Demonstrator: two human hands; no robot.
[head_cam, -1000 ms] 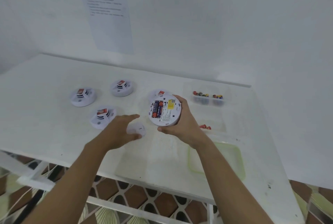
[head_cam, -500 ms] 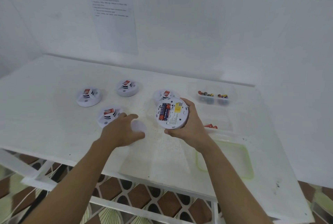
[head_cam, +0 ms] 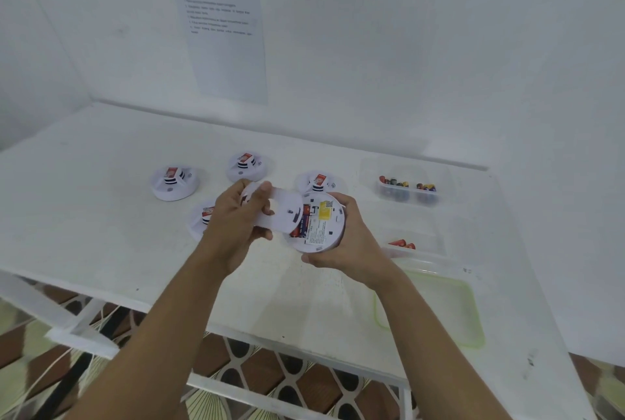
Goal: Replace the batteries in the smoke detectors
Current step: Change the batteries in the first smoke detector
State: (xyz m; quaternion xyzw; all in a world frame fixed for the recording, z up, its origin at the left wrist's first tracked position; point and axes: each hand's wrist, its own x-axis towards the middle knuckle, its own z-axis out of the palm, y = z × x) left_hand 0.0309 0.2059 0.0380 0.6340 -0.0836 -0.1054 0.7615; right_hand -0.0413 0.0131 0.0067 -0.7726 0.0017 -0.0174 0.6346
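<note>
Above the white table (head_cam: pixel 101 243), the right hand (head_cam: pixel 355 243) grasps a smoke detector (head_cam: pixel 321 226) with its back up, batteries (head_cam: pixel 302 228) inside. The left hand (head_cam: pixel 233 226) pinches the round cover (head_cam: pixel 280 213), which overlaps the detector's left edge. I judge this the closing step; next the cover must be centred and probably twisted on.

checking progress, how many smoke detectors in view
5 detectors: one in the right hand; four on the table: left, back centre, behind the held one, one half hidden by the left hand.
</note>
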